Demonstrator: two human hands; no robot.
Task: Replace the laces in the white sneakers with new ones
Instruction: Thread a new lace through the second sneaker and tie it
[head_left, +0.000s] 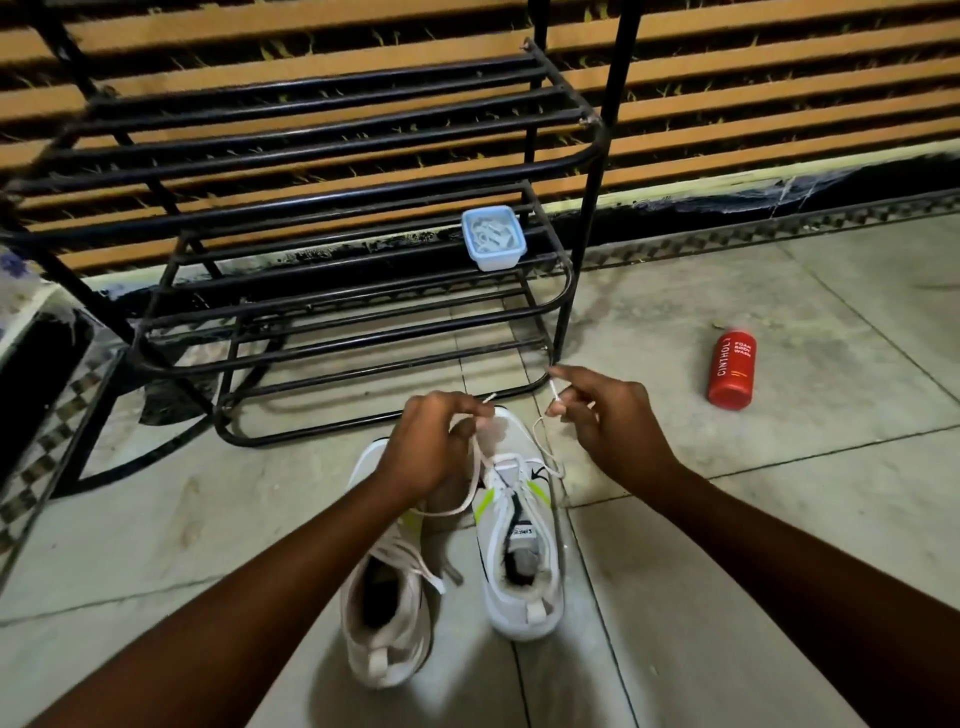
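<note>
Sneakers (522, 540) mid-lacing; both hands pinching lace (540, 441) ends.
Left hand (434, 447) at eleven o'clock, right hand (605, 415) at one; uneven pull risks lopsided ends.

Single head-worn view, wide-angle, edges bowed. Looks forward and steeply down from above onto the floor (727, 519). Forearms enter from the bottom corners; hands (434, 449) and sneakers (519, 545) close, centre frame. Rack (322, 218) and wall fill the upper half, farther off.
</note>
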